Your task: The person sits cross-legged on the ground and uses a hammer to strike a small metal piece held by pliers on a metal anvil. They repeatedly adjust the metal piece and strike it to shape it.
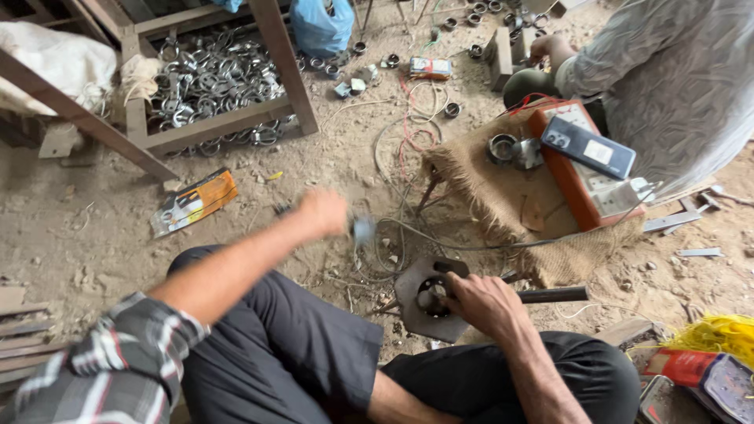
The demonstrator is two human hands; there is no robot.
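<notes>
**Right hand on the metal plate, left hand out over the dirt floor**

Nearest you, your knees in dark trousers frame the work, and your checked sleeve [110, 353] sits at the lower left. Your right hand [481, 302] rests on a flat dark metal plate [416, 318] with a round hole in it, lying on the floor between your legs; the fingers curl over the edge of the hole and grip the plate there. A dark rod [554, 294] runs out to the right from under that hand.

Your left hand [323, 212] is stretched forward above the floor, closed around a small greyish thing [364, 229] that is too blurred to name. Grey and red cables [404, 149] loop across the dirt just beyond it.

To the right of the cables, a stool covered in burlap [487, 196] carries two metal rings [503, 148] and an orange box [581, 177] with a dark phone [587, 147] lying on top. An orange and grey packet [194, 201] lies on the floor to the left.

Farther off, a wooden frame [224, 122] holds a heap of metal rings [208, 78], with a blue bag [322, 27] behind it. At the upper right another person in a pale patterned garment [675, 78] sits, one hand [546, 49] near more rings [479, 12] scattered on the ground.
</notes>
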